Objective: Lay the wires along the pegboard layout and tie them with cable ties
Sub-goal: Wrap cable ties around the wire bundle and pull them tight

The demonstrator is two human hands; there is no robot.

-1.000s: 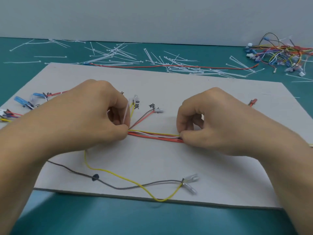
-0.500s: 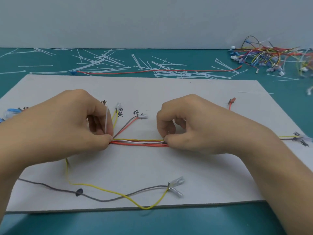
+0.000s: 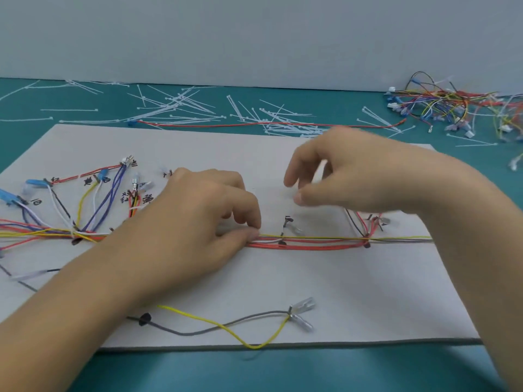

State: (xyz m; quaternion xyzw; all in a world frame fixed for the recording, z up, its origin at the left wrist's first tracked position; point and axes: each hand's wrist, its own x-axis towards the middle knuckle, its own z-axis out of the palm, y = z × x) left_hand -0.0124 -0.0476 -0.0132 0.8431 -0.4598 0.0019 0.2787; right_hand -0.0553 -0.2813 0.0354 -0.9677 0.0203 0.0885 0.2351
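Note:
A grey-white layout board [image 3: 339, 278] lies on the teal table. A bundle of red, yellow and white wires [image 3: 311, 242] runs left to right across its middle. My left hand [image 3: 184, 222] pinches this bundle between thumb and forefinger at its left part. My right hand [image 3: 353, 176] hovers blurred above the board, behind the bundle, fingers loosely curled with nothing clearly in them. On the left, blue, white, yellow and red wire ends [image 3: 85, 210] fan out to written labels. A yellow wire and a grey wire [image 3: 226, 326] with clear terminals lie loose near the front edge.
Many white cable ties [image 3: 184, 108] are scattered on the table behind the board. A long red wire [image 3: 254, 125] lies among them. A tangled heap of coloured wires [image 3: 452, 108] sits at the back right. A grey wall closes the back.
My right hand has let go of the bundle and risen up and back. The view has swung left, showing the fanned wires. My left hand still pinches the bundle.

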